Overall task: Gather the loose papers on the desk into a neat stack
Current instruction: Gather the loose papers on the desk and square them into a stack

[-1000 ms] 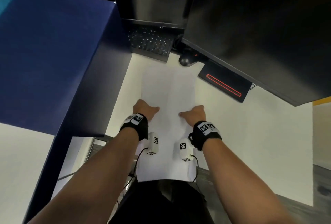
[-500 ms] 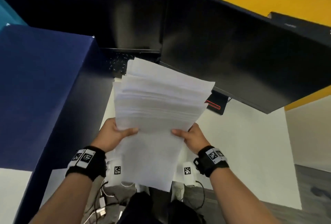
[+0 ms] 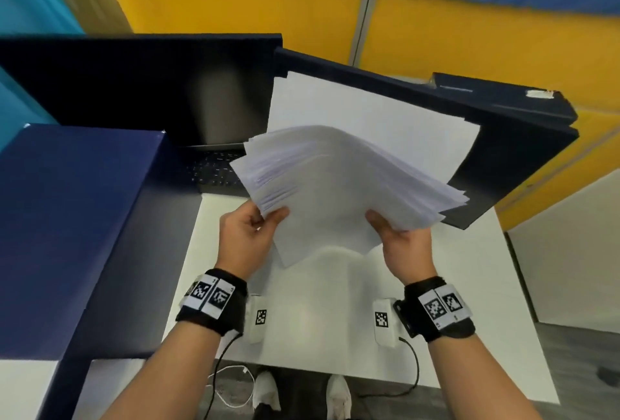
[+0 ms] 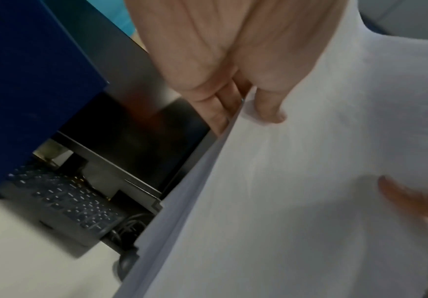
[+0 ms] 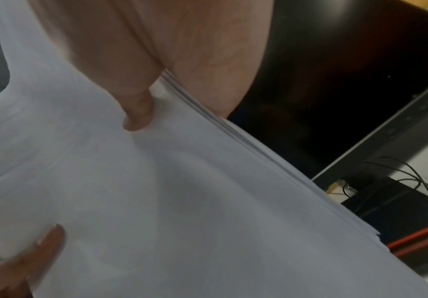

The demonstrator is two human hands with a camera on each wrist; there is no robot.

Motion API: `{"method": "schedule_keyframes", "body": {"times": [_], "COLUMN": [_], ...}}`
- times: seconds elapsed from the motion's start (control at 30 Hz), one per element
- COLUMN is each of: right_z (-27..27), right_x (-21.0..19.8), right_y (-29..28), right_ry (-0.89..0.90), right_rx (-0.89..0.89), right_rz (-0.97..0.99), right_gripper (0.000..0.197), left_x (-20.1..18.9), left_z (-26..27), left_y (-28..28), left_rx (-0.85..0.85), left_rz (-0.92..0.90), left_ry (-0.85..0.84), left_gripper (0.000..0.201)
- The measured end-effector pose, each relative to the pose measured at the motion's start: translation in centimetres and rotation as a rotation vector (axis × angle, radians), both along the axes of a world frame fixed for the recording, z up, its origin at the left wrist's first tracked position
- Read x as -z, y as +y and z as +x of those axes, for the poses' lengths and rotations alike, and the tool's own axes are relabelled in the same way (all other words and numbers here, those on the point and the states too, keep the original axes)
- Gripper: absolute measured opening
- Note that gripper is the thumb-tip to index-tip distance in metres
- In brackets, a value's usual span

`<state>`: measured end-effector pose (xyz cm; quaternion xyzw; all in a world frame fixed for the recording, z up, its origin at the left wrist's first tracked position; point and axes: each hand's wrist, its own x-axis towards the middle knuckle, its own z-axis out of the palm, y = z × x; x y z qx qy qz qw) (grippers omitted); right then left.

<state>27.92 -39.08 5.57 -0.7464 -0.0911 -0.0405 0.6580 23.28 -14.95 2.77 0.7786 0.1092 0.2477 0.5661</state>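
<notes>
A thick sheaf of white papers [image 3: 339,181] is held up in the air above the white desk [image 3: 318,312], its sheets fanned and uneven at the edges. My left hand [image 3: 250,231] grips its near left edge, thumb on top, fingers underneath. My right hand [image 3: 399,242] grips the near right edge the same way. In the left wrist view the thumb of my left hand [image 4: 268,108] presses the papers [image 4: 297,201] from the near side. In the right wrist view the thumb of my right hand [image 5: 138,113] pinches the papers [image 5: 156,191].
A dark blue partition [image 3: 70,228] stands close on the left. A laptop [image 3: 214,171] with a dark screen sits behind the papers, and a black monitor [image 3: 510,151] at the back right. Yellow panels line the back wall.
The papers lay flat on the desk under both hands one second ago. Both hands have since lifted them off the desk and raised them, tilting the sheaf to the right.
</notes>
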Motion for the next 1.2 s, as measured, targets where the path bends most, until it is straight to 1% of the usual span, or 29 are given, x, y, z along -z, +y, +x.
{"method": "schedule_keyframes", "body": {"times": [0.03, 0.1, 0.17, 0.2, 0.27, 0.3, 0.33, 0.37, 0.43, 0.5, 0.57, 0.6, 0.63, 0.7, 0.77, 0.83, 0.9, 0.97, 1.07, 1.1, 1.13, 1.2], "right_z": [0.0, -0.1, -0.1, -0.2, 0.0, 0.0, 0.1, 0.1, 0.3, 0.4, 0.5, 0.6, 0.5, 0.4, 0.5, 0.5, 0.5, 0.4, 0.2, 0.1, 0.1, 0.3], "right_x": [0.1, 0.4, 1.2, 1.5, 2.5, 2.9, 3.1, 3.1, 2.6, 1.7, 0.8, 0.4, -0.1, -0.1, 1.2, 2.5, 3.3, 3.2, 2.4, 2.1, 2.1, 2.6], "right_y": [-0.3, -0.9, -1.6, -1.9, -2.4, -2.5, -2.5, -2.3, -1.9, -1.6, -1.8, -2.1, -2.4, -3.3, -3.8, -3.8, -3.4, -2.9, -2.8, -3.0, -3.2, -3.2], "right_ry": [-0.012, -0.017, 0.015, 0.040, 0.133, 0.180, 0.199, 0.191, 0.153, 0.112, 0.048, 0.012, -0.018, 0.019, 0.157, 0.253, 0.207, 0.130, -0.019, -0.057, -0.066, 0.035], "right_rx": [0.000, 0.001, -0.008, -0.019, -0.048, -0.054, -0.051, -0.039, 0.002, 0.040, 0.054, 0.045, 0.025, -0.054, -0.135, -0.131, -0.076, 0.000, 0.074, 0.075, 0.063, -0.017], "right_rz": [0.000, 0.003, 0.001, -0.009, -0.017, -0.023, -0.034, -0.049, -0.066, -0.041, -0.015, -0.005, 0.004, 0.023, 0.032, 0.009, -0.033, -0.067, -0.123, -0.109, -0.085, -0.030], "right_gripper": [0.043, 0.042, 0.040, 0.039, 0.037, 0.036, 0.035, 0.036, 0.036, 0.037, 0.043, 0.044, 0.042, 0.040, 0.038, 0.036, 0.036, 0.034, 0.021, 0.020, 0.024, 0.039], "left_x": [0.2, 0.6, 1.3, 1.9, 2.7, 3.0, 3.4, 3.6, 3.0, 1.7, 0.6, 0.4, 0.3, 0.4, 1.5, 2.5, 2.9, 2.4, 1.2, 0.8, 0.6, 1.4], "left_z": [0.0, -0.2, -0.4, -0.5, -0.3, -0.3, -0.1, 0.2, 0.8, 1.1, 1.1, 0.9, 0.8, 0.3, 0.0, -0.2, -0.1, -0.2, -0.3, -0.5, -0.7, -0.5], "left_y": [-0.3, -0.7, -0.8, -0.8, -0.9, -1.1, -1.2, -1.3, -1.5, -1.5, -1.3, -1.1, -0.7, 0.0, 0.5, 0.3, -0.3, -0.9, -1.4, -1.4, -1.6, -2.1], "left_rx": [0.005, 0.016, 0.058, 0.087, 0.126, 0.129, 0.117, 0.093, 0.047, 0.039, 0.040, 0.045, 0.064, 0.181, 0.263, 0.253, 0.233, 0.179, 0.114, 0.128, 0.164, 0.248], "left_rz": [-0.002, 0.013, 0.059, 0.066, 0.034, 0.029, 0.025, 0.007, -0.022, -0.014, 0.019, 0.030, 0.023, -0.029, -0.074, -0.065, -0.055, -0.048, 0.009, 0.036, 0.057, 0.128], "left_ry": [-0.010, 0.005, 0.035, 0.071, 0.193, 0.235, 0.251, 0.265, 0.276, 0.229, 0.170, 0.148, 0.140, 0.179, 0.253, 0.324, 0.330, 0.273, 0.128, 0.103, 0.092, 0.122], "left_gripper": [0.009, 0.013, 0.015, 0.014, 0.008, 0.010, 0.017, 0.024, 0.032, 0.049, 0.055, 0.051, 0.043, 0.013, 0.028, 0.029, 0.027, 0.025, 0.004, 0.007, 0.015, 0.030]}}
